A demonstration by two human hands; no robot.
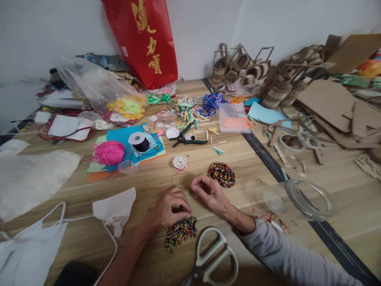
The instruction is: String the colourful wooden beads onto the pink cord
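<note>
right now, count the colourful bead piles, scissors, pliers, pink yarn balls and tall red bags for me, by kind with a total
colourful bead piles: 2
scissors: 1
pliers: 1
pink yarn ball: 1
tall red bag: 1
total: 6

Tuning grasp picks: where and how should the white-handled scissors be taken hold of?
Probably by the handle loop nearer picture right on the scissors, coming from that side. The open loop leaves room to hook through; the blades point toward the bottom edge, and loose beads lie close by on the left.
</note>
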